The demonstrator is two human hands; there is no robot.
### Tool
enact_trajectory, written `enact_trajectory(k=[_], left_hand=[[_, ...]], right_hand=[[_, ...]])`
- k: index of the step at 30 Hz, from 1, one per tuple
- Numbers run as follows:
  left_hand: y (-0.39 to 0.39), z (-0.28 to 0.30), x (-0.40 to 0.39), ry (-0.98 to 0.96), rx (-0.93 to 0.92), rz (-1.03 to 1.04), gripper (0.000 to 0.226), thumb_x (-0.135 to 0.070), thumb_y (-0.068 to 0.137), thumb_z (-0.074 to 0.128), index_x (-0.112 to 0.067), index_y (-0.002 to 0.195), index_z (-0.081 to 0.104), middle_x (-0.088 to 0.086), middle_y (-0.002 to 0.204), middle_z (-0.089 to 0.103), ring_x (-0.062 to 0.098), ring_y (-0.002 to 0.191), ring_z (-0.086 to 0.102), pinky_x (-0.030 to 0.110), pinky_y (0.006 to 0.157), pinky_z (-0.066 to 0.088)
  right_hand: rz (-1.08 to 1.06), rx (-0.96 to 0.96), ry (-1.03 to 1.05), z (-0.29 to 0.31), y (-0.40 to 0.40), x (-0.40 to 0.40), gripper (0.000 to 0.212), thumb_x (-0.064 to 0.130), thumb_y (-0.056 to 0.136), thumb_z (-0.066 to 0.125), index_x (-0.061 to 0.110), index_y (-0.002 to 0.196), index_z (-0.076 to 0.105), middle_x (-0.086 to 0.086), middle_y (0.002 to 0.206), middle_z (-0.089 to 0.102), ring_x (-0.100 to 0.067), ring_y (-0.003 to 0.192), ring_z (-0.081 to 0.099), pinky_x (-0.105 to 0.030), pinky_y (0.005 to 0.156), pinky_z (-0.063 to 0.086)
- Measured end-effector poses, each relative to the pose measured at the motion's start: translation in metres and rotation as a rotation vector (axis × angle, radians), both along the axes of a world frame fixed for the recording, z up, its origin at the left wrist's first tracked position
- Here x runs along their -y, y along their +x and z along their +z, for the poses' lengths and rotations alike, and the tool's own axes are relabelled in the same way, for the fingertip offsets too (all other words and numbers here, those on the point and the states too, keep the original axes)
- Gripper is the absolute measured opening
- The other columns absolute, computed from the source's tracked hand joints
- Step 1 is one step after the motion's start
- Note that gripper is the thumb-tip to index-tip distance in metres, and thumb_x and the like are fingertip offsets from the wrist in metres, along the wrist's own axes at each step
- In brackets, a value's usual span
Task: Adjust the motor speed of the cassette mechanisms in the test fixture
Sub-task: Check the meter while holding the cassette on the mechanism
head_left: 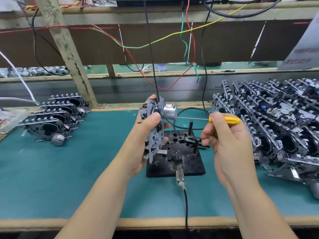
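Mechanism (152,128): light, stiff, sharp-edged stamped metal, my left hand (146,133) grasping its frame edges; right hand (224,135) pinching screwdriver (222,120) at motor (170,112).

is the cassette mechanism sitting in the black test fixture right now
No, the left hand holds the cassette mechanism upright above the test fixture.

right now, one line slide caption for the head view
Left hand holds a cassette mechanism above the test fixture while the right hand aims a yellow screwdriver at its motor.
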State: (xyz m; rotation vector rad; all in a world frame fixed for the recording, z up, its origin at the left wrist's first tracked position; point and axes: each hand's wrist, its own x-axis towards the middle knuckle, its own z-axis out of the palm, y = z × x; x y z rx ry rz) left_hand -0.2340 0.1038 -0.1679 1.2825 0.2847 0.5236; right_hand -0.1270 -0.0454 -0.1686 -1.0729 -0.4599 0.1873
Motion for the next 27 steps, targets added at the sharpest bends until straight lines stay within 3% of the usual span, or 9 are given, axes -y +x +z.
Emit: enact_trajectory(k=[2,4,7,11,19,24,27], left_hand=[[0.0,-0.001,0.002,0.032,0.026,0.008,0.077,-0.055,0.071,0.064,-0.032,0.143,0.051,0.004,0.119,0.071,0.018,0.111,0.067,0.04,0.091,0.059],[0.0,-0.002,0.004,0.035,0.021,0.013,0.083,-0.055,0.07,0.065,-0.024,0.146,0.049,0.004,0.122,0.07,0.019,0.112,0.067,0.039,0.091,0.059],[-0.001,-0.002,0.006,-0.013,0.006,0.033,0.075,-0.056,0.07,0.066,-0.027,0.138,0.057,0.003,0.123,0.07,0.018,0.112,0.067,0.038,0.088,0.059],[-0.004,-0.001,0.003,-0.07,0.009,-0.004,0.045,-0.06,0.075,0.06,-0.033,0.106,0.077,0.0,0.113,0.074,0.02,0.11,0.067,0.042,0.088,0.058],[-0.006,0.0,0.004,-0.147,0.004,0.005,0.057,-0.059,0.071,0.064,-0.024,0.116,0.074,0.004,0.117,0.073,0.024,0.111,0.067,0.051,0.093,0.055],[-0.004,-0.001,0.007,-0.184,-0.002,0.018,0.042,-0.058,0.074,0.065,-0.032,0.105,0.077,0.003,0.11,0.075,0.022,0.106,0.069,0.052,0.094,0.055],[-0.005,-0.002,0.01,-0.169,-0.009,0.033,0.045,-0.056,0.074,0.066,-0.03,0.11,0.075,0.002,0.114,0.074,0.022,0.109,0.068,0.051,0.097,0.055]], right_hand=[[0.008,-0.026,-0.001,0.002,0.002,0.0,0.012,0.018,0.103,0.055,0.013,0.092,0.058,0.002,0.063,0.061,-0.011,0.058,0.057,-0.019,0.048,0.046],[0.013,-0.029,0.002,0.003,0.004,0.0,0.012,0.019,0.102,0.056,0.014,0.091,0.058,0.001,0.063,0.061,-0.011,0.058,0.057,-0.019,0.048,0.046],[0.015,0.023,-0.012,0.003,0.006,0.002,0.013,0.018,0.102,0.057,0.015,0.09,0.058,0.0,0.065,0.06,-0.012,0.059,0.056,-0.02,0.05,0.046],[0.059,0.12,-0.041,0.002,0.009,0.005,0.011,0.017,0.1,0.061,0.022,0.09,0.063,0.001,0.07,0.062,-0.013,0.066,0.058,-0.022,0.056,0.048],[0.114,0.046,-0.014,0.003,0.011,0.005,0.005,0.024,0.093,0.064,0.021,0.09,0.065,0.004,0.076,0.064,-0.012,0.071,0.059,-0.022,0.061,0.051],[0.106,-0.024,0.001,0.004,0.007,0.001,0.024,0.033,0.083,0.067,0.013,0.096,0.064,0.005,0.072,0.062,-0.008,0.067,0.058,-0.02,0.062,0.052],[0.103,-0.027,-0.034,0.007,0.01,0.002,0.01,0.023,0.093,0.066,0.013,0.093,0.064,0.005,0.069,0.06,-0.008,0.065,0.056,-0.019,0.059,0.05]])
